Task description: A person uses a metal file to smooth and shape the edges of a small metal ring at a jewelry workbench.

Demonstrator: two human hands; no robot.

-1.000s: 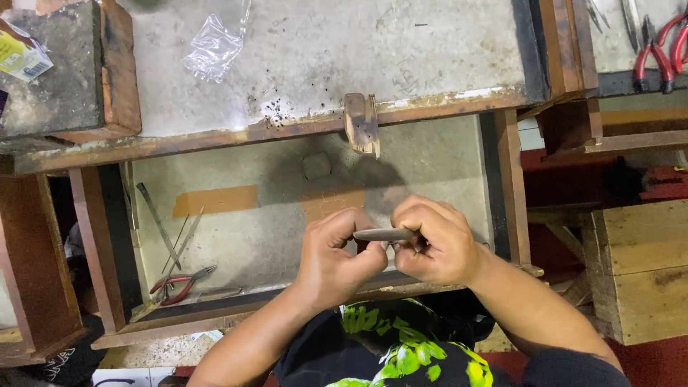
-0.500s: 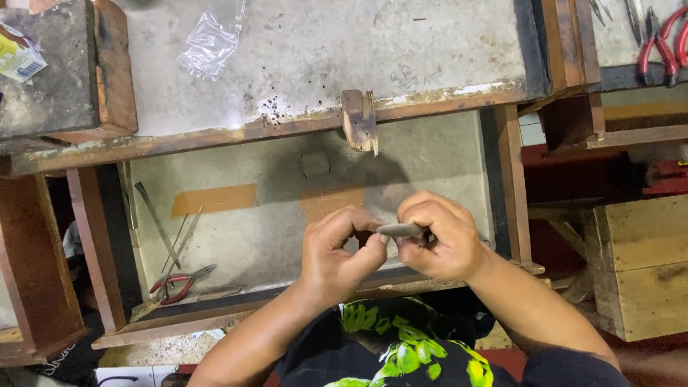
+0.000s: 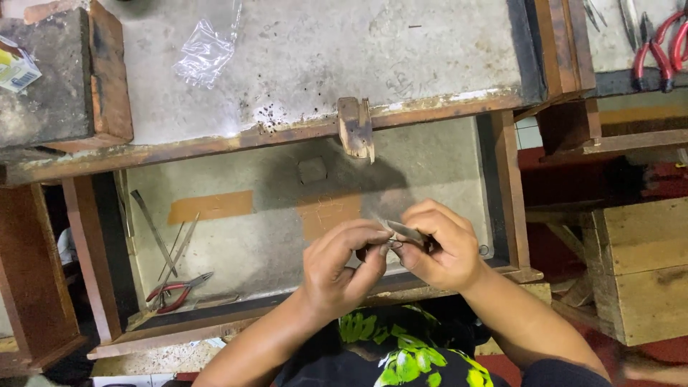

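One yellow-white package (image 3: 16, 66) is seen top left on a block (image 3: 57, 79); one clear bag (image 3: 204, 51) on the surface (image 3: 358, 50). One red plier (image 3: 175, 290) lies in the drawer (image 3: 236, 244). One metal strip (image 3: 405, 231) is pinched above the drawer by left hand (image 3: 340, 269) and right hand (image 3: 441, 247), both closed on it.

Both bare forearms are raised from the lower edge of the view and angled inward, so that the two hands are brought together at the centre. The left hand (image 3: 337, 269) is curled, its thumb and forefinger pinched at the tips. The right hand (image 3: 441, 247) is closed likewise (knuckles turned upward), and its fingertips are pressed against those of the left.
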